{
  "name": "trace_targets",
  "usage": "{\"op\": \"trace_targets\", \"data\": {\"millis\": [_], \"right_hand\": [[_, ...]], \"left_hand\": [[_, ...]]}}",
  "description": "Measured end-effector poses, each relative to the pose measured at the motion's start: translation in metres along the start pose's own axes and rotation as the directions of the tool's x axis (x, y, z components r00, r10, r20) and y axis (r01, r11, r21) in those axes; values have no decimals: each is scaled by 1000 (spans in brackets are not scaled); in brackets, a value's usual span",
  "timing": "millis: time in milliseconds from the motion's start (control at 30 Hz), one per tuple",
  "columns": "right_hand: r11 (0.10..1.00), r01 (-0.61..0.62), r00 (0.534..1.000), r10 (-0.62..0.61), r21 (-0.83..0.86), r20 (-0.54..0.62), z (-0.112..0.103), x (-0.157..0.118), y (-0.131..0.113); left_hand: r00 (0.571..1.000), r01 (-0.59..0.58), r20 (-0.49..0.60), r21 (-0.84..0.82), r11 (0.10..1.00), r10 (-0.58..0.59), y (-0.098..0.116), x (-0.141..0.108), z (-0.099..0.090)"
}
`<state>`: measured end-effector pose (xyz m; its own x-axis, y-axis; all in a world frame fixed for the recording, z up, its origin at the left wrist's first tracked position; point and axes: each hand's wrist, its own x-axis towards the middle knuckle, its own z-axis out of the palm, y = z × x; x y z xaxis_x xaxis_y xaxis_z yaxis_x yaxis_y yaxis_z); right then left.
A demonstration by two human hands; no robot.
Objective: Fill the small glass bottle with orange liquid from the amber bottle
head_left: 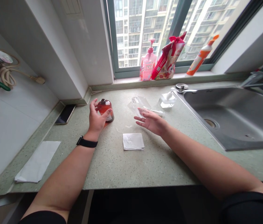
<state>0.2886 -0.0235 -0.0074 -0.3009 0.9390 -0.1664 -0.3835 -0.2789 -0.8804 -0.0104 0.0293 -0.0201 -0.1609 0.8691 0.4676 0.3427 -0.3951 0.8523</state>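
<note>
My left hand (97,117) is curved round the left side of an amber bottle (105,109) with an open neck, standing on the countertop. The thumb lies across the bottle's front. My right hand (152,121) has its fingers spread, with nothing held, just in front of a clear empty bottle (139,104) lying on its side. Beside that bottle lies a clear and white pump piece (157,112), partly behind my right hand. A folded white paper towel (133,142) rests on the counter between my forearms.
A clear square dispenser (167,100) stands near the steel sink (229,144). A phone (65,114) and a folded paper sheet (38,161) lie at left. On the windowsill stand a pink pump bottle (147,66), a red bag (168,60) and an orange-white bottle (200,59).
</note>
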Motion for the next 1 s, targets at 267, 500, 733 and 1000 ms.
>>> {"op": "trace_targets", "data": {"millis": [267,500,733,1000], "right_hand": [[1000,7,1000,-8,14,24,0,0,3],[1000,-6,999,6,10,51,2,-2,2],[1000,-12,999,12,1,46,3,-3,2],[1000,-26,998,27,-13,60,3,-2,5]], "left_hand": [[982,61,187,-136,989,-35,-3,2,4],[996,46,74,106,993,-54,3,7,-8],[999,18,31,146,989,-23,6,5,-9],[992,87,83,71,994,-93,4,4,-4]]}}
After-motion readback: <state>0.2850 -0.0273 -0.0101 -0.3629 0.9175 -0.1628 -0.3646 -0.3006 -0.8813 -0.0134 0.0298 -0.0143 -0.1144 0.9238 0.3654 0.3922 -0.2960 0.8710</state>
